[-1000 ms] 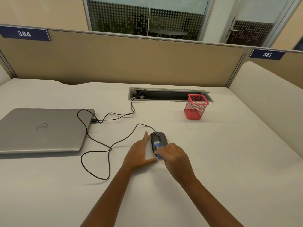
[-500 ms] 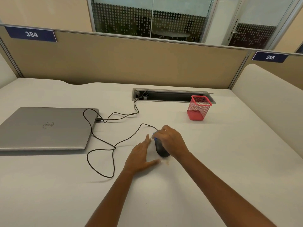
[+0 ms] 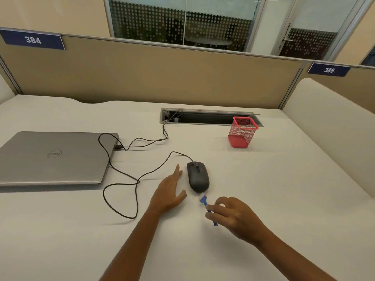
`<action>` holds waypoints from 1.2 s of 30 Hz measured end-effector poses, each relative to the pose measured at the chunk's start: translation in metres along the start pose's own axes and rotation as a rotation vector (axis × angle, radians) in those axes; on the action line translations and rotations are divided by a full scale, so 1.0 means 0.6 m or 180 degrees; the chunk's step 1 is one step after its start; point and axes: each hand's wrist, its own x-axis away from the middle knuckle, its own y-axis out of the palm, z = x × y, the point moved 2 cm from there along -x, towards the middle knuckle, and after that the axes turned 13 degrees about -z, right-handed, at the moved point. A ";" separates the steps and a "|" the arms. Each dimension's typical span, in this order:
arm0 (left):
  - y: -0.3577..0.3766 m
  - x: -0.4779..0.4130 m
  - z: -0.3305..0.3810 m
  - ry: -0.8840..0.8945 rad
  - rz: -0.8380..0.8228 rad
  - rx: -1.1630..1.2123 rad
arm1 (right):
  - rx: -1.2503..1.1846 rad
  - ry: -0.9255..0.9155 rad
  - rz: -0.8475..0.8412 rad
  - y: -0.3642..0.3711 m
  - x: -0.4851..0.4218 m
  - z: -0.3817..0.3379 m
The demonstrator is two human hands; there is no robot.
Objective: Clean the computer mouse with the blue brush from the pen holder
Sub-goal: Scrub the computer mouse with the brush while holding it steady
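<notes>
A black wired computer mouse (image 3: 197, 177) lies on the white desk, fully uncovered. My left hand (image 3: 169, 193) rests flat on the desk just left of it, fingers apart, not touching it as far as I can tell. My right hand (image 3: 233, 217) is below and right of the mouse and pinches a small blue brush (image 3: 204, 200) by its handle. The brush head points up-left, a short gap from the mouse's near end. A red mesh pen holder (image 3: 241, 132) stands at the back right and looks empty.
A closed silver laptop (image 3: 53, 158) lies at the left. The black mouse cable (image 3: 129, 179) loops across the desk between laptop and mouse. A cable slot (image 3: 211, 118) is recessed near the beige partition. A padded divider (image 3: 332, 126) bounds the right side.
My right hand has pulled back toward me from on top of the mouse, drawing the blue brush off its near end. The mouse is now uncovered. My left hand stays beside it.
</notes>
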 end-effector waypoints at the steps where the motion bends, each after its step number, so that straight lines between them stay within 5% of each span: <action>1: 0.000 0.001 0.000 -0.0006 -0.0002 0.0013 | 0.0022 0.0041 0.0057 -0.001 0.006 0.001; 8: -0.001 0.006 0.003 0.0019 0.0096 0.0088 | -0.0514 0.0925 0.0994 -0.017 -0.028 0.015; 12: -0.001 0.011 0.009 0.0003 0.0066 0.0096 | -0.0887 0.1368 0.1000 -0.001 -0.047 0.013; 20: 0.002 0.009 0.004 -0.0286 0.0503 -0.0301 | -0.0916 0.1372 0.0718 0.030 0.029 -0.021; 30: -0.001 0.013 0.007 -0.0559 0.1125 -0.0501 | -0.1340 0.1903 0.1033 0.002 -0.051 0.045; 36: -0.001 0.023 0.006 -0.0621 0.1415 -0.0178 | -0.1098 0.1428 0.0879 0.018 -0.020 0.014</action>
